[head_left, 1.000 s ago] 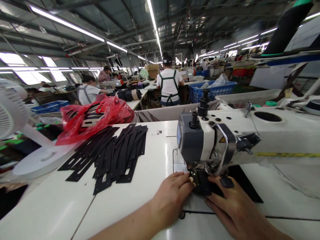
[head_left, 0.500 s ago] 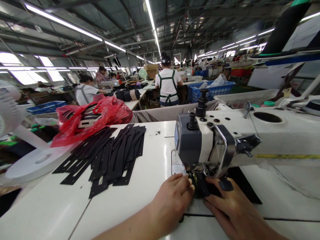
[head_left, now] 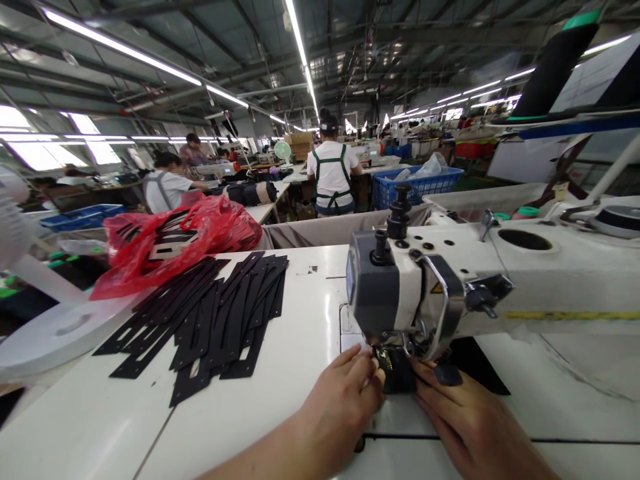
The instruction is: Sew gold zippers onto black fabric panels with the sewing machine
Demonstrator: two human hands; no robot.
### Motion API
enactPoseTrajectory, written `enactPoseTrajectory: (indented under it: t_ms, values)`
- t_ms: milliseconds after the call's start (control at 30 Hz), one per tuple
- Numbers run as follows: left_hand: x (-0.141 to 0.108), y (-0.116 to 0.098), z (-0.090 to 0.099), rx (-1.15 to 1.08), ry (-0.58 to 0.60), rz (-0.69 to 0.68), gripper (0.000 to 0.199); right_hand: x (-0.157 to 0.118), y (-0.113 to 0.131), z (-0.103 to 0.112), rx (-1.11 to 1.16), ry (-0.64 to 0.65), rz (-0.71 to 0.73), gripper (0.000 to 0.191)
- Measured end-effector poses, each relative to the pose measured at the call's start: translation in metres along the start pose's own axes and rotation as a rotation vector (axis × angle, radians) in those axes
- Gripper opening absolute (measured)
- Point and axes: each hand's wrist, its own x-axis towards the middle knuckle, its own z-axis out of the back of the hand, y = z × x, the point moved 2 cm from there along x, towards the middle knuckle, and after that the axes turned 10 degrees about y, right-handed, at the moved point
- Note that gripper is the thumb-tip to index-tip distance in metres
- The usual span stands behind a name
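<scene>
Under the needle area of the sewing machine (head_left: 400, 293) lies a black fabric piece (head_left: 401, 380) with a short strip of gold zipper teeth (head_left: 388, 361). My left hand (head_left: 347, 393) has its fingers bent and closed at the piece's left edge, close to the presser foot. At the right edge, my right hand (head_left: 463, 410) grips the same piece, its fingers close together and partly hidden by the machine's dark lever. Behind that hand, a flat black panel (head_left: 480, 365) rests on the machine bed.
Several black slotted strips (head_left: 225, 320) are piled left of the machine. A red plastic bag (head_left: 185, 237) holding more strips sits behind them, beside a white fan (head_left: 55, 320). Thread cones (head_left: 555, 67) stand at upper right. Co-workers and a blue crate (head_left: 417, 183) are beyond the table.
The black piece lies flatter under the machine, with its zipper teeth showing more clearly. My right hand has flattened and drawn its fingers together. The left hand has barely moved; the view shifted slightly.
</scene>
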Motion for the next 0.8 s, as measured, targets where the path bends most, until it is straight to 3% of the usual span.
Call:
enactPoseTrajectory:
  t_ms: [433,800]
  values:
    - [0.006,0.013,-0.002,-0.186,0.036,0.062,0.014,0.011,-0.006,-0.004,0.03,0.006,-0.016,0.028]
    - [0.008,0.016,-0.003,-0.192,0.007,0.067,0.018,0.013,-0.008,-0.004,0.066,0.012,-0.053,0.024]
